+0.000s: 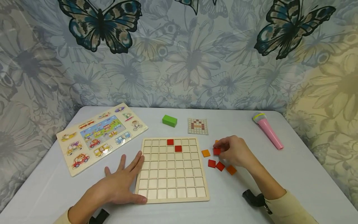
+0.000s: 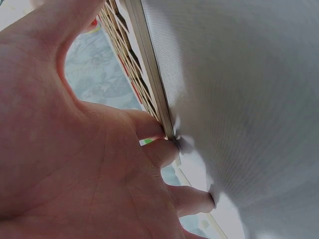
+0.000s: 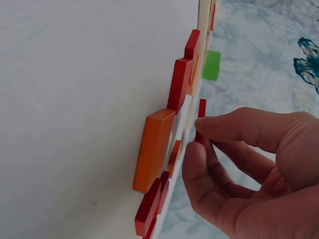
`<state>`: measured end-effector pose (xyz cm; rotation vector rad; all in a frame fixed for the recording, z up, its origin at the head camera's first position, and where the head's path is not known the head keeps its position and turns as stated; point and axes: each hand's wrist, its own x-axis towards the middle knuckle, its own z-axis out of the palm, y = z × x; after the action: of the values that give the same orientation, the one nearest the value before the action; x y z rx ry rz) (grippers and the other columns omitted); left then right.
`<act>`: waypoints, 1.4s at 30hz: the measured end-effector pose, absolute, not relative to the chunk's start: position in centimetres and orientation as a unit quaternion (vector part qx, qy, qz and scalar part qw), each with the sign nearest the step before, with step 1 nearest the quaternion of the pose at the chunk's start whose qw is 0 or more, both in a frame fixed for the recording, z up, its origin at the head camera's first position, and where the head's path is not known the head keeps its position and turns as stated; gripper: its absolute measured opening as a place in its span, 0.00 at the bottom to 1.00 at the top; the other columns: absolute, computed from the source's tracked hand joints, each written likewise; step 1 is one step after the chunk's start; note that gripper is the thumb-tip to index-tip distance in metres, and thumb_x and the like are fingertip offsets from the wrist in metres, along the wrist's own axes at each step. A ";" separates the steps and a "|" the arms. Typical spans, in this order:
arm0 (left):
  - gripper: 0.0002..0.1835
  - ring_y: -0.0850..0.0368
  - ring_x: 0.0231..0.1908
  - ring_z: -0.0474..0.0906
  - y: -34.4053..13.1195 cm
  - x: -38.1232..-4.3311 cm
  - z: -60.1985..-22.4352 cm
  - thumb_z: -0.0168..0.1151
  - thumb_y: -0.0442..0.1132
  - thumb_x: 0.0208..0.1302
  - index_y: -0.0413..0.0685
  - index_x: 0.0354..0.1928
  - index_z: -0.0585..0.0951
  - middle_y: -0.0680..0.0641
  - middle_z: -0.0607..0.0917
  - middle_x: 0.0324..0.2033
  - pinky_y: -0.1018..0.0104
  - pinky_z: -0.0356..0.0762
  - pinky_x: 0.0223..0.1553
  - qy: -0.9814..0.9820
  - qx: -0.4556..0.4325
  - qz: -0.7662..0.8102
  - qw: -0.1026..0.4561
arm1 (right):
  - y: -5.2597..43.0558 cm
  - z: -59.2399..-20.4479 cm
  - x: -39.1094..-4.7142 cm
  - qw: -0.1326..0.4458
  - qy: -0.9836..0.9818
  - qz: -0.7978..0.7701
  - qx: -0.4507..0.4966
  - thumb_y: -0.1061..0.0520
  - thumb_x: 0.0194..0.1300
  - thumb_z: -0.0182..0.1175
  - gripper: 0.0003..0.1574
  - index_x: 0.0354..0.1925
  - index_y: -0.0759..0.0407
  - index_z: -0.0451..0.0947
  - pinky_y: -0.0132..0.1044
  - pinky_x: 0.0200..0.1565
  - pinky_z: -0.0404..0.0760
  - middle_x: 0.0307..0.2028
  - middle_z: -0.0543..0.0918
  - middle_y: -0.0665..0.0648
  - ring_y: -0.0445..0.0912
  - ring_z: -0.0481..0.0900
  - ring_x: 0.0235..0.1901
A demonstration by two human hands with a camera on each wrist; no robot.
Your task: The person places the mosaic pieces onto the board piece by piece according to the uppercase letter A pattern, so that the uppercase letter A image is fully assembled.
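My right hand pinches a small red square tile between thumb and fingers, held up off the table in the right wrist view. Around it lie loose tiles: two red ones, an orange one and another orange one. Left of them is a wooden grid board, with a red tile in its top row and a second red tile one row lower. My left hand lies with fingers spread along the board's left edge, thumb at its lower left corner.
A small card with a coloured grid pattern and a green block sit behind the board. At the left lies a vehicle picture puzzle. A pink toy microphone is at the right. A patterned wall covering backs the table.
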<state>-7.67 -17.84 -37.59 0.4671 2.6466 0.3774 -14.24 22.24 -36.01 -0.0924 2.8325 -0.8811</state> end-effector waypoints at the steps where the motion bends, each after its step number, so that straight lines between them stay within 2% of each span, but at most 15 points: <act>1: 0.76 0.19 0.78 0.36 -17.8 -7.7 -37.6 0.73 0.79 0.42 0.49 0.85 0.46 0.50 0.38 0.85 0.03 0.41 0.49 0.953 0.168 0.137 0.213 | 22.2 -36.0 -14.3 0.084 0.951 -0.294 -0.035 0.68 0.54 0.68 0.20 0.47 0.59 0.89 0.38 0.38 0.80 0.37 0.86 0.55 0.50 0.77 0.39; 21: 0.75 0.18 0.78 0.37 -17.8 -7.8 -37.5 0.72 0.79 0.43 0.49 0.85 0.48 0.50 0.39 0.85 0.03 0.42 0.49 0.954 0.166 0.131 0.213 | 20.1 -35.3 -15.0 0.079 0.937 -0.332 -0.077 0.68 0.55 0.67 0.18 0.44 0.57 0.90 0.39 0.39 0.80 0.38 0.89 0.53 0.48 0.80 0.40; 35: 0.75 0.19 0.78 0.36 -17.9 -7.7 -37.6 0.72 0.79 0.43 0.50 0.85 0.46 0.52 0.36 0.85 0.03 0.41 0.50 0.954 0.165 0.133 0.213 | 15.8 -35.7 -15.9 0.099 0.923 -0.354 -0.111 0.63 0.55 0.77 0.13 0.40 0.53 0.91 0.38 0.34 0.81 0.35 0.89 0.52 0.46 0.83 0.37; 38: 0.75 0.20 0.79 0.36 -17.9 -7.7 -37.6 0.72 0.79 0.44 0.50 0.85 0.46 0.52 0.37 0.85 0.03 0.41 0.50 0.954 0.166 0.131 0.214 | 14.8 -35.7 -16.3 0.105 0.920 -0.358 -0.118 0.65 0.54 0.76 0.13 0.40 0.54 0.91 0.38 0.33 0.81 0.35 0.88 0.52 0.46 0.82 0.36; 42: 0.75 0.21 0.79 0.35 -17.9 -7.7 -37.5 0.72 0.79 0.44 0.50 0.85 0.46 0.52 0.37 0.85 0.03 0.42 0.50 0.954 0.167 0.129 0.213 | 13.6 -35.6 -16.7 0.115 0.916 -0.364 -0.122 0.69 0.53 0.74 0.16 0.39 0.53 0.92 0.37 0.37 0.81 0.36 0.89 0.51 0.45 0.82 0.36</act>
<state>-7.69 -17.89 -37.51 0.4640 2.6480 0.3590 -16.72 13.61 -35.61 -0.3582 2.6837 -1.0671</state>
